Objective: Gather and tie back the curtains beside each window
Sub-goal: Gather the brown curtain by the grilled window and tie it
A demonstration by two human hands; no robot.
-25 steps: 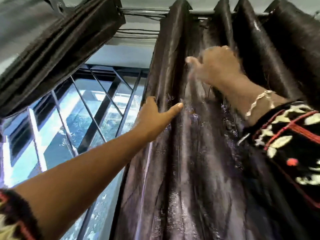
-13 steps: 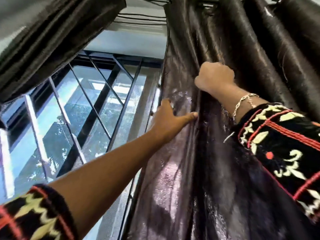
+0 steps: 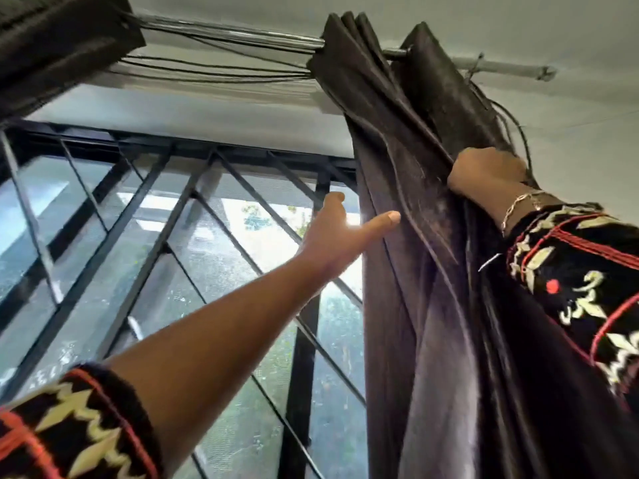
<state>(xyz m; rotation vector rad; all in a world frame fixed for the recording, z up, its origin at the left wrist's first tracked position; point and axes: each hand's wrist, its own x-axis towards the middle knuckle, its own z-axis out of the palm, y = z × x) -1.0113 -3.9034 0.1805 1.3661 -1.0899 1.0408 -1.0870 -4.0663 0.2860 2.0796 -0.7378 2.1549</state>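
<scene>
A dark glossy fabric curtain [image 3: 432,271] is bunched right of a black-grilled glass window [image 3: 166,243].
Its folds are gripped by the right hand [image 3: 484,174]; the left hand [image 3: 340,233] is held spread, thumb at its edge.

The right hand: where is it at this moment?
In the head view the right hand is at upper right, gripping the gathered dark curtain below the rod; the open left hand is at the curtain's window-side edge, lower left.

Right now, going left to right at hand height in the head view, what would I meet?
barred window → left hand, open → dark curtain → right hand gripping its folds → right sleeve
</scene>
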